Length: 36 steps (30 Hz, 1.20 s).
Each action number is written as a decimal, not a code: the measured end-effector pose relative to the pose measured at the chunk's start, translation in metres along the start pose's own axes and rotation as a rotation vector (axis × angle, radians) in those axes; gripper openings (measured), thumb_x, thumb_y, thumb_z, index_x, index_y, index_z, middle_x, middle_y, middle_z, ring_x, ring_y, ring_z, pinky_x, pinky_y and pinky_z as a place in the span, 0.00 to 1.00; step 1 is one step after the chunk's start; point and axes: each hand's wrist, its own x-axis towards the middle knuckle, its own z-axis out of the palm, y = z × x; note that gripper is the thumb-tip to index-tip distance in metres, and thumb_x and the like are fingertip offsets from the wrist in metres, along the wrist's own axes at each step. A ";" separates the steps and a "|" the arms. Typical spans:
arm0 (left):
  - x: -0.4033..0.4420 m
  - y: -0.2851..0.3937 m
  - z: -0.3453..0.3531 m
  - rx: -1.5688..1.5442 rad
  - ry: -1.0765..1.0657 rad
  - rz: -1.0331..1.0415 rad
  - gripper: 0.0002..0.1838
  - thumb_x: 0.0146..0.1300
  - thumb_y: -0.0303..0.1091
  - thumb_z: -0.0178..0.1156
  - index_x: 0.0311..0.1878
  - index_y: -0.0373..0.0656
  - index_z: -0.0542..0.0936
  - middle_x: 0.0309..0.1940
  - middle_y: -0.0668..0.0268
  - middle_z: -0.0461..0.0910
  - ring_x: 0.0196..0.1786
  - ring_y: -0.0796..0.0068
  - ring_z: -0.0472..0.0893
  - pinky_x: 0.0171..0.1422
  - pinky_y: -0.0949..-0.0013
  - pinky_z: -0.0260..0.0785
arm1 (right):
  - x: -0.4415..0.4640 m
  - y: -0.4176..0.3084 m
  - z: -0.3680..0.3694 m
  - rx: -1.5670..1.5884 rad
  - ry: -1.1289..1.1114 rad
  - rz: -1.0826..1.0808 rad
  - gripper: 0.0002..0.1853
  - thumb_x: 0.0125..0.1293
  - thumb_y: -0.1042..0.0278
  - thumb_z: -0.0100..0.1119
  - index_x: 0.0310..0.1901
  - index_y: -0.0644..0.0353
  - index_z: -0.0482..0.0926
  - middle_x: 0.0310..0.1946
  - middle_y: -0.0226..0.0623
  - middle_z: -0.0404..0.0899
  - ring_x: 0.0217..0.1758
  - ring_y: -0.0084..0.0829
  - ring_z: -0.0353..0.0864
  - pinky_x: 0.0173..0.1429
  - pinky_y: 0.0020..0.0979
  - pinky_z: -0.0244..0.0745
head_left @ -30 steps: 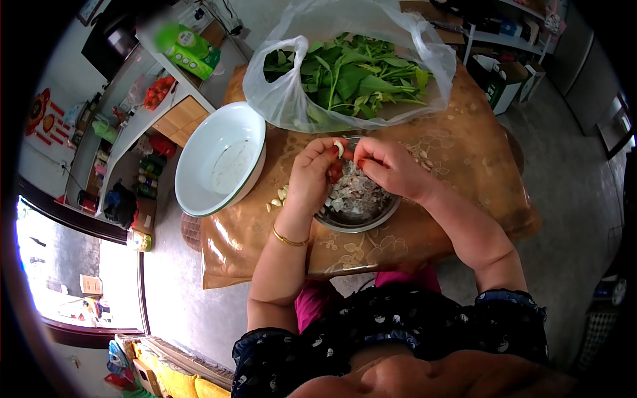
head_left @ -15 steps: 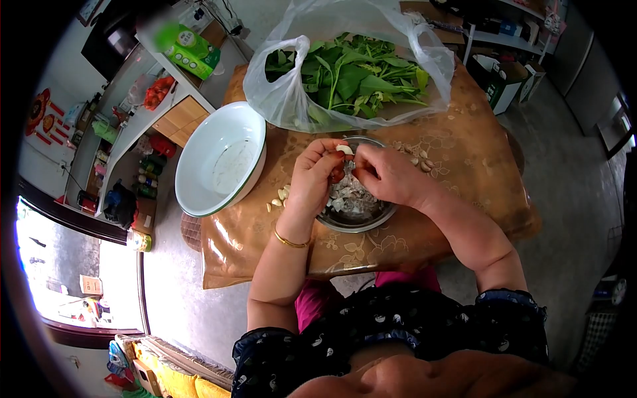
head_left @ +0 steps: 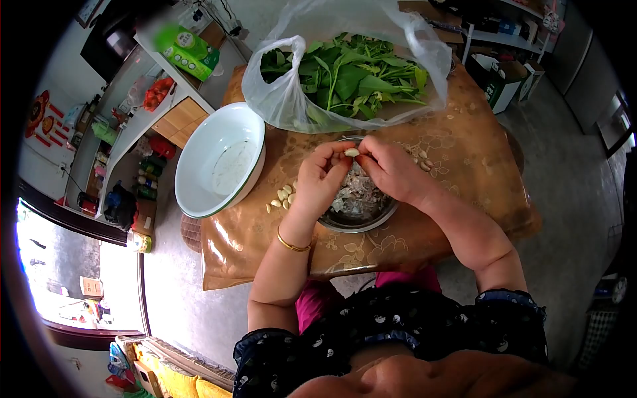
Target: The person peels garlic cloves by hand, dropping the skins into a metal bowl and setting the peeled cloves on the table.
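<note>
A pale garlic clove is pinched between the fingertips of both hands, over a metal bowl. My left hand is closed on its left end, thumb and forefinger together. From the other side my right hand grips the clove's right end with bent fingers. Papery garlic skins fill much of the bowl. Several peeled cloves lie on the table beside my left wrist. To the right of the bowl are several unpeeled cloves, partly hidden by my right hand.
A white enamel basin stands at the table's left edge. Behind the bowl, a clear plastic bag holds leafy greens. A brown patterned cloth covers the table. Shelves and boxes stand beyond it.
The clove has come slightly lower and to the right between my fingers. My right hand has turned and its fingertips now meet the clove. More peeled cloves show beside my left wrist.
</note>
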 end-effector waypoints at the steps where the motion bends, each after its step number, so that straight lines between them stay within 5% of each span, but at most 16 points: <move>1: 0.000 -0.002 -0.001 0.066 -0.007 0.040 0.11 0.61 0.23 0.55 0.47 0.35 0.77 0.34 0.71 0.78 0.38 0.85 0.74 0.43 0.81 0.67 | 0.000 -0.001 -0.001 -0.017 0.000 -0.016 0.05 0.61 0.75 0.52 0.35 0.68 0.70 0.27 0.53 0.75 0.30 0.51 0.75 0.33 0.40 0.69; 10: 0.001 0.009 -0.004 0.198 0.003 -0.017 0.08 0.58 0.21 0.58 0.42 0.34 0.79 0.29 0.68 0.78 0.32 0.83 0.74 0.37 0.79 0.68 | 0.001 0.003 -0.001 -0.039 0.042 -0.118 0.04 0.61 0.77 0.53 0.36 0.66 0.71 0.25 0.48 0.75 0.26 0.44 0.75 0.31 0.36 0.68; 16: 0.003 0.000 -0.005 0.316 0.010 0.233 0.11 0.58 0.21 0.59 0.45 0.35 0.80 0.29 0.66 0.80 0.32 0.82 0.76 0.37 0.78 0.68 | 0.001 0.003 -0.002 -0.068 0.031 -0.123 0.04 0.61 0.77 0.53 0.36 0.66 0.71 0.26 0.50 0.75 0.29 0.47 0.75 0.32 0.37 0.68; 19: 0.000 0.005 0.001 0.246 0.020 0.076 0.10 0.58 0.21 0.59 0.43 0.36 0.80 0.29 0.66 0.80 0.31 0.82 0.76 0.37 0.78 0.69 | 0.001 0.006 0.001 -0.070 0.046 -0.117 0.04 0.61 0.77 0.52 0.36 0.66 0.70 0.27 0.51 0.75 0.31 0.49 0.75 0.33 0.38 0.68; 27: -0.001 0.001 0.003 0.221 0.012 0.084 0.09 0.59 0.22 0.58 0.43 0.35 0.80 0.28 0.67 0.81 0.31 0.83 0.76 0.37 0.79 0.68 | 0.000 0.005 -0.001 -0.022 0.021 -0.049 0.02 0.62 0.77 0.50 0.36 0.66 0.69 0.26 0.51 0.75 0.30 0.48 0.75 0.33 0.38 0.67; 36: 0.000 0.007 -0.001 0.171 0.006 0.001 0.09 0.59 0.21 0.58 0.42 0.35 0.80 0.30 0.65 0.81 0.34 0.82 0.77 0.40 0.78 0.69 | 0.001 0.004 -0.004 0.104 -0.042 0.017 0.03 0.63 0.76 0.49 0.37 0.66 0.70 0.23 0.44 0.75 0.23 0.34 0.71 0.31 0.31 0.67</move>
